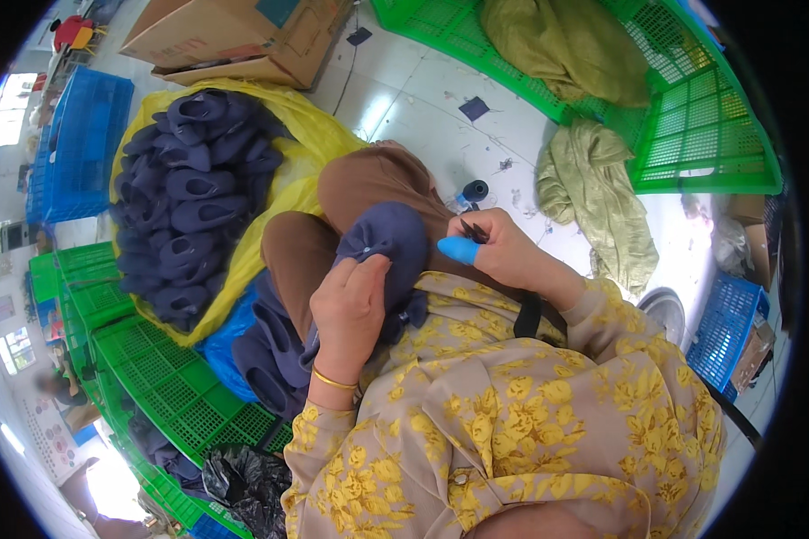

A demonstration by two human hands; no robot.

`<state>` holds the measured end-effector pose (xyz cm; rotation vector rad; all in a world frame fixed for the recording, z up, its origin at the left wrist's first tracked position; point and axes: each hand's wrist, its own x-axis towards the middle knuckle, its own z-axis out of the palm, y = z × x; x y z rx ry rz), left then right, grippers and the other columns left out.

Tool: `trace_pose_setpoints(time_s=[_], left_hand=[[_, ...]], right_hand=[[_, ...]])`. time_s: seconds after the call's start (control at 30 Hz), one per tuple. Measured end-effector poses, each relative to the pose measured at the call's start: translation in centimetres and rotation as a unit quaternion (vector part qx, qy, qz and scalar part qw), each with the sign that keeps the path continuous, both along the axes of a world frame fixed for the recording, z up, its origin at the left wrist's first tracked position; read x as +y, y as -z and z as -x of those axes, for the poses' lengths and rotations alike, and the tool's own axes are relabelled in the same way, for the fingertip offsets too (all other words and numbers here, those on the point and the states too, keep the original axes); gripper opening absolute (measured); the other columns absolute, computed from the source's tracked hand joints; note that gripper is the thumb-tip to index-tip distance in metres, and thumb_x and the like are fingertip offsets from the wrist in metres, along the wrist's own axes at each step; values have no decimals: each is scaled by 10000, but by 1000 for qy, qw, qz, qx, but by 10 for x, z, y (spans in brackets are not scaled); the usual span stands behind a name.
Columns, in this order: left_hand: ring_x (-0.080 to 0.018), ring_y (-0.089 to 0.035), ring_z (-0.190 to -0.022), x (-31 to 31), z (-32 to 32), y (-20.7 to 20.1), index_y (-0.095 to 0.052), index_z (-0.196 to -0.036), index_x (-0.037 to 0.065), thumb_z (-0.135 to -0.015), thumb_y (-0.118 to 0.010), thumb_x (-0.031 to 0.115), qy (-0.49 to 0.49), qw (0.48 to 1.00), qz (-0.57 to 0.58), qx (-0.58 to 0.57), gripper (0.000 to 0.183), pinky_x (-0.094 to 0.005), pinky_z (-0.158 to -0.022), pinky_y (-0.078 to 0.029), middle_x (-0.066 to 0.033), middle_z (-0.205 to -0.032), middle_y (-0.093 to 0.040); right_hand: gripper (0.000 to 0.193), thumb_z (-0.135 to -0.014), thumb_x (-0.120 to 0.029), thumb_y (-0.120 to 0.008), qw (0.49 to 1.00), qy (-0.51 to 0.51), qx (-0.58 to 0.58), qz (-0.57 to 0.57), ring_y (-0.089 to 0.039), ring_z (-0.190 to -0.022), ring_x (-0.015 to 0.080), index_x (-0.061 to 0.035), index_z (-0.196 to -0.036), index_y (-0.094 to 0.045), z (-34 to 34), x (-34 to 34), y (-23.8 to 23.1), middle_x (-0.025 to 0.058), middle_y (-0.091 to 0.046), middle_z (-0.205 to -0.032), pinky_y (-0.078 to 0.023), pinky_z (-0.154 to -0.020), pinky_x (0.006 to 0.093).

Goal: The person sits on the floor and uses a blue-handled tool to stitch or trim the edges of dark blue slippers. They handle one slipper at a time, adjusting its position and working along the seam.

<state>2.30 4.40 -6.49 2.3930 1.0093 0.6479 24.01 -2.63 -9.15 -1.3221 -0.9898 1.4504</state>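
My left hand (349,296) pinches a navy fabric slipper (403,235) above my lap, fingers gathered on a small pale spot at its edge. To the right of it, my right hand (512,256) is closed around small dark thread snips (473,231), whose tips poke out above the fingers. A blue cover (458,250) wraps the thumb of that hand. The snips are apart from the slipper. More navy slippers (270,355) lie against my left side, partly hidden by my left forearm. A large heap of similar slippers (198,187) fills an open yellow plastic bag (310,166) at the left.
A cardboard box (234,40) stands beyond the yellow bag. Green crates (175,391) line the left, near a black plastic bag (247,485). At far right, a green crate (706,148) stands by an olive sack (593,184). A dark thread spool (475,190) lies on the floor.
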Motion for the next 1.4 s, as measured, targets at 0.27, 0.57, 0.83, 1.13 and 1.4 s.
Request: trace_pose_setpoints(time_s=[0.27,0.57,0.83,1.13,1.4], left_hand=[[-248,-569,-790,5,-7,-3,-635,-863,31,-792,-681,-5,18,995,-78,54,92,-337,-665,-473,-92,-874,-530],[-194,-577,-724,7,3,1,-619,-877,9,-845,-641,5,-87,975,191,-71,40,-276,-674,-465,-89,-819,-579],[-121,-542,-727,11,12,11,-604,-908,-13,-891,-611,65,-114,933,329,-90,80,-257,-685,-451,-60,-794,-598],[-113,-541,-734,9,9,11,-608,-907,-5,-894,-613,84,-115,935,324,-88,90,-259,-686,-453,-49,-800,-605],[-84,-536,-728,3,21,-11,-604,-945,15,-882,-658,98,-139,947,282,-69,118,-235,-656,-440,6,-804,-589]], right_hand=[[130,-904,-174,-644,953,163,251,-34,-485,-573,74,-72,-848,-587,-74,-9,-11,-31,-547,-673,-355,-522,234],[308,-920,-266,-566,876,109,-468,47,-618,-939,418,-66,-1139,-479,-64,-4,-17,216,-628,-1084,-491,-770,488],[186,-825,-158,-614,824,-180,-518,-144,-649,-701,316,-53,-941,-514,35,15,-20,128,-594,-855,-519,-581,404],[199,-718,-119,-661,755,-167,-591,-229,-653,-614,237,-63,-855,-528,47,19,-14,87,-600,-763,-500,-491,332],[186,-875,-231,-605,875,-127,-453,-116,-649,-780,352,-60,-916,-544,38,20,-15,156,-624,-835,-514,-691,430]])
